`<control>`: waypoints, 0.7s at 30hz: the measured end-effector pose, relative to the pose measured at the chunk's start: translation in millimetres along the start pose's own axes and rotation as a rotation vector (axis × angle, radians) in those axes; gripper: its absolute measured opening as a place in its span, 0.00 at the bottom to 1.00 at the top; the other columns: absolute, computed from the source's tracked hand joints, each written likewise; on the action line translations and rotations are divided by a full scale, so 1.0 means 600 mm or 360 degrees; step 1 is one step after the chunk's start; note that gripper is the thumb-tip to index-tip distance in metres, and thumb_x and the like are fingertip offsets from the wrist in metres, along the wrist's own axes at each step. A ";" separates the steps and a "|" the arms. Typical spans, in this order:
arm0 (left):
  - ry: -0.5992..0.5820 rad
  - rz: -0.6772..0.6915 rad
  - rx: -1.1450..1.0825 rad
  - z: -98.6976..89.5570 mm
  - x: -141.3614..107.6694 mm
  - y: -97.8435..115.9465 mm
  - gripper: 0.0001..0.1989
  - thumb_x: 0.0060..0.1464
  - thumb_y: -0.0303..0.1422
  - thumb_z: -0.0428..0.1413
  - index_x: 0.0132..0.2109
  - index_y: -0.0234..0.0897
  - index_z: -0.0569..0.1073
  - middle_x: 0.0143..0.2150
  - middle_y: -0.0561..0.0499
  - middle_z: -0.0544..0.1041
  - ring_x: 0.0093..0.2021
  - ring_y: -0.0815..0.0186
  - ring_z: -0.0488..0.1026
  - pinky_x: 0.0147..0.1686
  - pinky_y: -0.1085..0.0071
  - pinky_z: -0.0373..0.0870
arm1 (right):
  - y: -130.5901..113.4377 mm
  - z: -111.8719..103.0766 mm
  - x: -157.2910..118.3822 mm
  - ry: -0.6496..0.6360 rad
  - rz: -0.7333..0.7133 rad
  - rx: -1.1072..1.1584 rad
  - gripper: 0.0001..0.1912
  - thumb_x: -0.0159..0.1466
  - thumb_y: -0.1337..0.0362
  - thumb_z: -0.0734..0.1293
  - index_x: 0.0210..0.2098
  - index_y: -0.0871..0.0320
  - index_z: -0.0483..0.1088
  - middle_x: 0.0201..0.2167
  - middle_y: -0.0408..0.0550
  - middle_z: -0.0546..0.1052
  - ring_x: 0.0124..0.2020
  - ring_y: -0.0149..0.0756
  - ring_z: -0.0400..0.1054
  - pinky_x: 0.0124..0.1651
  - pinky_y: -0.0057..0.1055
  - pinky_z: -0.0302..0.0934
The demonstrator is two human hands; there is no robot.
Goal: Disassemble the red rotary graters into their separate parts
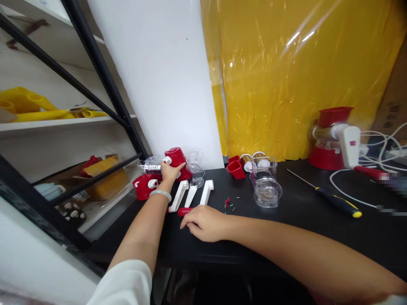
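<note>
Left hand (171,171): across the near side of a red base (177,155), thumb spread to the right, fingers by a white knob (167,160); gripping or only touching, cannot tell

Right hand (206,222): palm down over the bench (292,199), fingers loosely bent, nothing visibly held; nearest, a red handle (184,212), contact unclear

Between the hands: white cranks (206,192), two, with a white piece (191,196) in the middle

Left of the left hand: second base (143,188), metal drum (152,168) behind

Just right of the left hand: clear parts (194,160)

Beyond the right hand: small screws (233,209), red clip (227,202); farther off, red cups (236,169), clear housing (267,192)

Well right of the right hand: screwdriver (338,202), assembled grinder (327,156)

Step in hand, by judgement: handling of the red base among sorted parts, lifting or placing undetermined

Next move, by judgement: calls for a sure hold on the red base, clear of the adjacent clear parts, right hand free to assist
</note>
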State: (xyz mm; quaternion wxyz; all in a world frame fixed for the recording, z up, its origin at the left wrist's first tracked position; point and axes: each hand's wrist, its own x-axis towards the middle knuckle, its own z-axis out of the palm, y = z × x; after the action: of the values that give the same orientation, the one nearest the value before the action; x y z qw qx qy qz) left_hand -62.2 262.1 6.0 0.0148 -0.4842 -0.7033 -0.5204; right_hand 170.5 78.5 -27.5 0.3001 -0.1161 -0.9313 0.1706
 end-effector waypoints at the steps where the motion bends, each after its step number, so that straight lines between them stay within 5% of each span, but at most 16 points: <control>1: 0.0026 0.0004 0.0004 0.003 -0.001 0.000 0.51 0.29 0.49 0.70 0.56 0.33 0.55 0.53 0.33 0.70 0.55 0.48 0.70 0.53 0.56 0.66 | 0.000 0.000 0.000 0.0000 -0.0007 -0.0002 0.16 0.62 0.73 0.59 0.43 0.59 0.75 0.42 0.47 0.80 0.42 0.33 0.74 0.49 0.28 0.63; 7: 0.0107 0.0129 0.0002 0.016 -0.004 -0.012 0.49 0.30 0.52 0.68 0.56 0.33 0.57 0.57 0.34 0.67 0.59 0.50 0.65 0.58 0.58 0.62 | 0.000 0.001 0.000 -0.0017 -0.0023 -0.0029 0.16 0.62 0.73 0.59 0.43 0.59 0.75 0.41 0.48 0.80 0.42 0.35 0.74 0.48 0.29 0.63; 21: -0.0067 0.0141 -0.0110 -0.007 -0.006 -0.008 0.47 0.33 0.46 0.69 0.56 0.32 0.56 0.57 0.35 0.65 0.59 0.51 0.65 0.59 0.59 0.61 | -0.002 -0.001 -0.001 -0.0050 0.0005 -0.0024 0.16 0.62 0.72 0.58 0.43 0.60 0.75 0.41 0.49 0.80 0.42 0.35 0.74 0.47 0.29 0.63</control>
State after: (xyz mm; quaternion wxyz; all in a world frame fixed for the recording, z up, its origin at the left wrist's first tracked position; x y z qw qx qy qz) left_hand -65.6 256.5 2.9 0.0063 -0.5260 -0.6629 -0.5328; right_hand 171.1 77.1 -27.1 0.2843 -0.1172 -0.9370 0.1658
